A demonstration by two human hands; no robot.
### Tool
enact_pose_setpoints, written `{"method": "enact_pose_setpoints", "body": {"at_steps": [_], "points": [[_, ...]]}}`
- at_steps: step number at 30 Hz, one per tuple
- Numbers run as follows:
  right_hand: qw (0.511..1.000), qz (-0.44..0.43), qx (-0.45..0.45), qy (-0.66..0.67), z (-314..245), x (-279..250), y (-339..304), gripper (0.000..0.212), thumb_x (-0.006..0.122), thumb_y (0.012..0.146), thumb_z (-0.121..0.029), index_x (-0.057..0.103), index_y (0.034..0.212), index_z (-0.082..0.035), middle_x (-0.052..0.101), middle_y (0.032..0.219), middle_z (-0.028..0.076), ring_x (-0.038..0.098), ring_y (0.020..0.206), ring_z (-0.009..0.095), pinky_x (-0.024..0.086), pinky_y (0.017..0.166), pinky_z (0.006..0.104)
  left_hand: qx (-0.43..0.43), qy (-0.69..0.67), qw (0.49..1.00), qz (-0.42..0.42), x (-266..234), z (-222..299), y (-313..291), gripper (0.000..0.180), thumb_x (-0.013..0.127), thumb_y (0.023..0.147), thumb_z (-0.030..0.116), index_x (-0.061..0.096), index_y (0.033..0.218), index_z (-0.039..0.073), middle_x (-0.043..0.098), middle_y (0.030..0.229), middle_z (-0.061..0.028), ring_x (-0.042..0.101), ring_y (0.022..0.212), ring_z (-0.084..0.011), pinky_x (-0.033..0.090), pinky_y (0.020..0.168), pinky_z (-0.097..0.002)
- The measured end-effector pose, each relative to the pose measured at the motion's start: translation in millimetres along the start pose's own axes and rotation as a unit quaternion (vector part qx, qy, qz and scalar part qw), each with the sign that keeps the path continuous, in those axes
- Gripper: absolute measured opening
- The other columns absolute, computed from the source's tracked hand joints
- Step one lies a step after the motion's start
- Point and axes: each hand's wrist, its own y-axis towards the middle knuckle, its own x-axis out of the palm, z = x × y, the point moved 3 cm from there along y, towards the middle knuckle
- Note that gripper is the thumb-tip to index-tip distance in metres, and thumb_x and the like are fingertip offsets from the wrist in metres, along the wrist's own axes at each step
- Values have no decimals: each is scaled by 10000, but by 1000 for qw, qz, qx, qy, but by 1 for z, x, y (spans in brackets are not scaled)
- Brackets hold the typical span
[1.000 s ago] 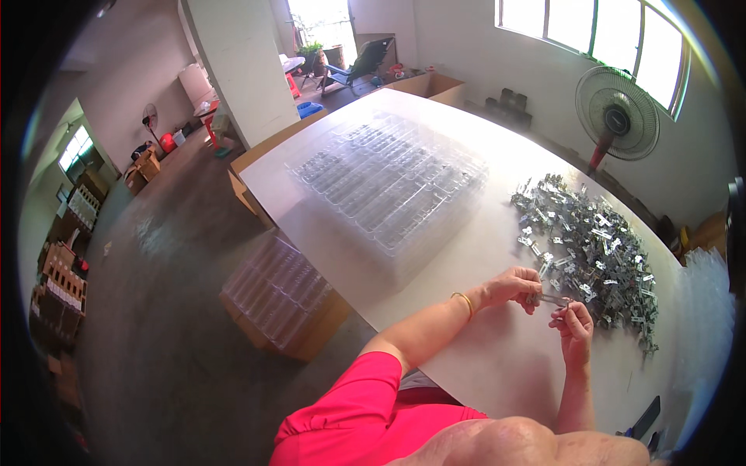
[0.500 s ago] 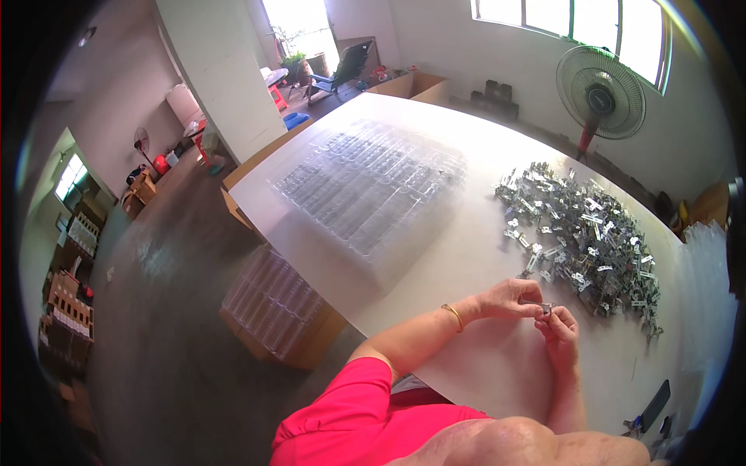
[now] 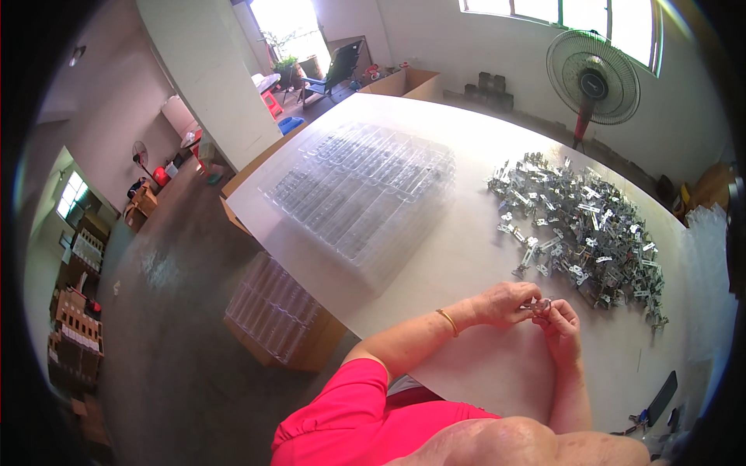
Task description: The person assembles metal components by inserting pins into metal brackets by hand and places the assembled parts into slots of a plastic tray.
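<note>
Close together above the near right part of the white table, my left hand (image 3: pixel 507 304) and my right hand (image 3: pixel 562 325) are both closed on one small metal piece (image 3: pixel 538 307). Fingertips cover much of it, so its exact kind cannot be made out. Just beyond my hands spreads a heap of small silvery metal parts (image 3: pixel 579 225), with flat, slotted ends showing on several of them. A yellow bangle sits on my left wrist. To the left of the heap lies a stack of clear plastic compartment trays (image 3: pixel 353 198).
Beside the table's left edge stands a cardboard box (image 3: pixel 321 335) topped with more clear trays (image 3: pixel 272 307). A dark flat object (image 3: pixel 663 398) and keys (image 3: pixel 642 419) lie at the lower right. Beyond the table stand a fan (image 3: pixel 593 81) and an open carton (image 3: pixel 416 81).
My fingers have shifted slightly around the metal piece, which now shows at a different angle. The whole view has moved a little; both hands remain together over the same spot.
</note>
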Motion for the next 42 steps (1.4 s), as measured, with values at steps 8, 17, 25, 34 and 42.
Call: {"method": "enact_pose_setpoints", "body": {"at_steps": [8, 17, 25, 34, 42], "points": [[999, 31, 3, -6, 1, 0, 3, 91, 529, 1013, -107, 591, 1044, -47, 677, 1084, 110, 674, 991, 207, 554, 832, 309, 4, 2, 1000, 17, 3, -11, 0, 213, 645, 886, 82, 571, 1075, 17, 648, 966, -145, 652, 866, -333, 529, 756, -401], [997, 69, -16, -29, 15, -9, -12, 110, 541, 1013, -107, 608, 1096, -81, 648, 1195, 102, 668, 979, 192, 554, 823, 310, -35, 9, 998, 60, 4, -5, -6, 114, 606, 933, 97, 599, 995, 2, 623, 837, -160, 644, 792, -308, 514, 707, -376], [969, 208, -59, -123, -14, 8, 4, 128, 610, 984, -169, 628, 1041, -56, 593, 796, 26, 555, 653, 97, 470, 595, 252, -292, -446, 840, 99, -21, -35, -3, 214, 570, 1005, 230, 657, 942, 45, 564, 660, 9, 435, 482, -41, 340, 428, -192], [968, 155, -62, -187, -2, 9, -5, 141, 560, 1016, -174, 627, 1044, -53, 596, 750, -10, 532, 608, 43, 447, 529, 201, -339, -438, 831, 54, -7, -22, 1, 227, 578, 1002, 238, 636, 929, 31, 586, 662, -3, 426, 445, -37, 321, 405, -194], [961, 146, -45, -231, 0, 15, -10, 138, 555, 1019, -174, 625, 1036, -56, 597, 753, -23, 550, 630, 39, 459, 545, 199, -323, -375, 868, 44, -6, -10, -3, 229, 600, 994, 250, 637, 915, 38, 585, 658, 1, 441, 465, -29, 325, 414, -191]]}}
